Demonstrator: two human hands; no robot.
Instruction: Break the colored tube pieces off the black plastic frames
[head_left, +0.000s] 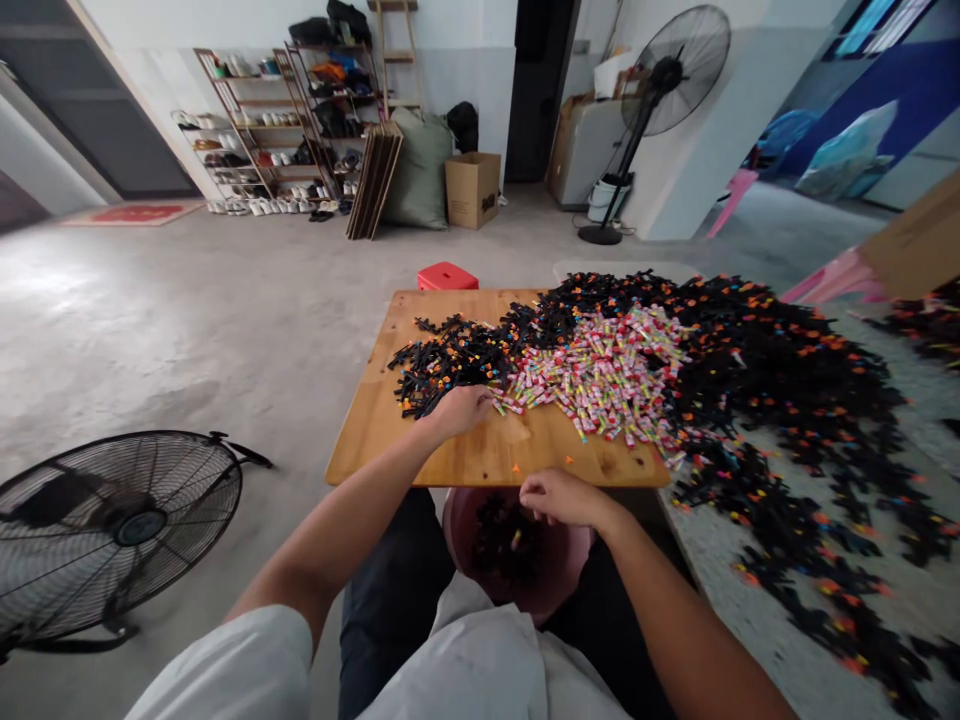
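My left hand (461,409) is over the wooden table (450,462), its fingers pinched together at the left edge of a pile of small pink and white tubes (607,375). Black plastic pieces (450,355) with orange and blue bits lie just beyond it. My right hand (559,497) hangs at the table's front edge, above a pink basin (559,575), with its fingers curled. Black pieces and one small tube (516,541) are inside the basin. What either hand holds is too small to make out.
More black pieces (787,370) spread over a grey surface at the right. A red stool (448,276) stands behind the table. One fan (141,526) is at the lower left, another (666,75) at the back.
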